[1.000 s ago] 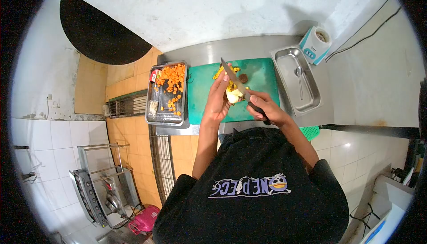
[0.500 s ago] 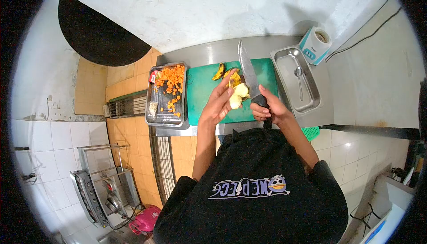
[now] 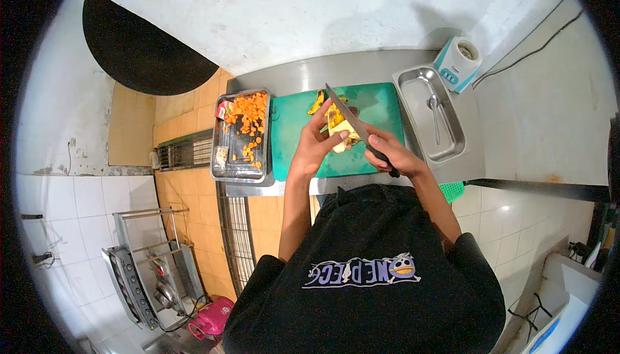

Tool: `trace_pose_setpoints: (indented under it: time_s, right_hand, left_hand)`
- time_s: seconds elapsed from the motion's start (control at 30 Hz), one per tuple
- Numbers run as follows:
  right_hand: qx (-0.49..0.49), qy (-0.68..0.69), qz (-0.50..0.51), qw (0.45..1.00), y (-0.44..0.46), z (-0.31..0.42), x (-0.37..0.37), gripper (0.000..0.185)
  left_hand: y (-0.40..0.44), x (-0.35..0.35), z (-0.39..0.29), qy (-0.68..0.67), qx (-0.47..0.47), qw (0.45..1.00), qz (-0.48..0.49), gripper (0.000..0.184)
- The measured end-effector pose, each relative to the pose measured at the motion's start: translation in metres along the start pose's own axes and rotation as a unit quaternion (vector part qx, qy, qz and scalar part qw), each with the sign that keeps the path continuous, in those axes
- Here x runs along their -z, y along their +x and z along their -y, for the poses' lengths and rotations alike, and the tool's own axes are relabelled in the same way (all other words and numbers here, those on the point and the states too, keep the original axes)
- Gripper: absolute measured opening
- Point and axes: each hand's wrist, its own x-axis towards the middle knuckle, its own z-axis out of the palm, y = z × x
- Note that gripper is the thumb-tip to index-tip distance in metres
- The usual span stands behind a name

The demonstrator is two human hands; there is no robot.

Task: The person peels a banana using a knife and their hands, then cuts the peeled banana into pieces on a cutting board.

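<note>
My left hand is closed around a partly peeled banana, whose spotted yellow skin and pale flesh both show. In my right hand is the black handle of a large knife. The blade slants up and left across the banana. Both hands are above a green cutting board. Behind my left fingers, another piece of spotted yellow peel lies on the board. A brown thing behind the blade is mostly hidden.
A clear tray with orange carrot pieces and small packets stands left of the board. To the right are a steel pan with a spoon in it and a white-and-blue appliance. A wall rises behind the steel table.
The knife was raised nearly upright half a second ago and now lies slanted over the banana. The banana has turned in my left hand.
</note>
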Motion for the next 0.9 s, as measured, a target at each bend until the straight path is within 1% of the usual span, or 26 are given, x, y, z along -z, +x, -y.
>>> trace_pose_setpoints:
  time_s: [0.07,0.2,0.3,0.37,0.43,0.5,0.53,0.57,0.6,0.63,0.7,0.73,0.77,0.8,0.83,0.87,0.9]
  right_hand:
    - [-0.015,-0.026,-0.008,1.000,0.002,-0.001,0.001,0.057]
    - [-0.029,-0.040,-0.012,0.999,0.005,-0.005,0.006,0.055]
    - [-0.017,-0.068,0.008,0.998,0.004,-0.005,0.007,0.056]
    - [-0.050,-0.054,0.013,0.997,0.002,-0.003,0.006,0.056]
    - [-0.057,-0.057,0.016,0.997,0.002,-0.001,0.005,0.058]
    - [-0.064,-0.061,0.020,0.996,0.002,0.001,0.004,0.061]
    - [-0.055,-0.048,0.011,0.997,0.002,0.002,0.003,0.053]
    - [-0.047,-0.034,0.002,0.998,0.002,0.002,0.002,0.047]
    - [-0.047,-0.034,0.002,0.998,0.002,0.000,0.005,0.047]
    - [-0.047,-0.008,0.014,0.999,0.004,-0.004,0.012,0.044]
    - [-0.047,0.018,0.027,0.998,0.004,-0.003,0.013,0.042]
    - [-0.052,0.059,0.014,0.997,0.002,-0.001,0.013,0.043]
    - [-0.057,0.100,0.000,0.993,0.000,0.001,0.013,0.051]
    - [-0.057,0.100,0.000,0.993,0.000,-0.002,0.018,0.051]
    - [-0.062,0.129,0.020,0.990,-0.001,-0.008,0.028,0.054]
    - [-0.067,0.158,0.040,0.984,-0.001,-0.008,0.031,0.062]
    - [-0.087,0.140,0.014,0.986,-0.002,-0.008,0.033,0.066]
  left_hand:
    - [-0.003,-0.006,-0.007,0.019,-0.003,1.000,0.006,0.081]
    - [-0.006,-0.011,-0.019,0.059,-0.006,0.998,0.011,0.081]
    - [-0.005,-0.006,-0.012,0.044,0.000,0.999,0.003,0.081]
    - [-0.003,-0.003,-0.008,0.043,0.000,0.999,0.008,0.081]
    - [-0.002,0.000,-0.004,0.043,-0.001,0.999,0.013,0.081]
    - [-0.001,0.001,-0.004,0.077,-0.014,0.997,0.015,0.084]
    - [-0.002,0.001,-0.004,0.077,-0.014,0.997,0.015,0.084]
    - [-0.005,-0.004,-0.013,0.046,0.008,0.999,0.018,0.083]
    - [-0.007,-0.006,-0.017,0.015,0.031,0.999,0.022,0.082]
    - [-0.007,-0.005,-0.016,0.015,0.031,0.999,0.022,0.082]
    - [-0.007,0.000,-0.013,0.077,-0.003,0.996,0.050,0.081]
    - [-0.008,0.001,-0.013,0.077,-0.003,0.996,0.049,0.081]
    - [-0.011,0.002,-0.014,0.080,0.018,0.994,0.066,0.081]
    - [-0.012,0.003,-0.014,0.083,0.040,0.992,0.084,0.080]
    - [-0.014,0.005,-0.014,0.082,0.040,0.992,0.083,0.080]
    - [-0.015,0.007,-0.013,0.078,0.053,0.990,0.102,0.079]
    - [-0.016,0.010,-0.013,0.073,0.067,0.988,0.119,0.078]
